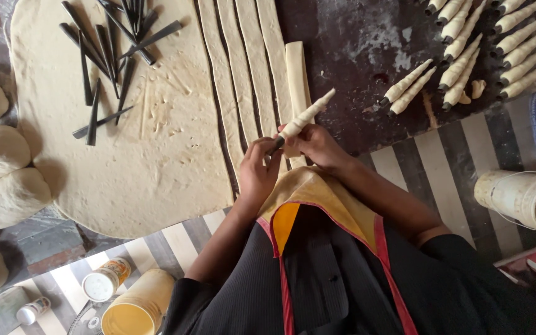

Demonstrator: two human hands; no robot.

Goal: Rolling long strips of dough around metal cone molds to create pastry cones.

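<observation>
my left hand (257, 169) and right hand (315, 144) gripping dough-wrapped cone (302, 118), cut dough strips (243, 68) just beyond, bare black cone moulds (110, 49) on rolled dough sheet (150, 155), finished cones (466, 53) far right

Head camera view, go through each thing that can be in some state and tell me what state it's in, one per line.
Left hand: gripping the wide end of the cone.
Right hand: holding the dough-wrapped cone.
Dough-wrapped cone: wrapped to the tip, held up.
Dough sheet: rolled flat, partly cut.
Dough strips: cut, lying side by side.
Bare black cones: unwrapped, piled on the sheet.
Finished cones: wrapped, laid in rows.
</observation>
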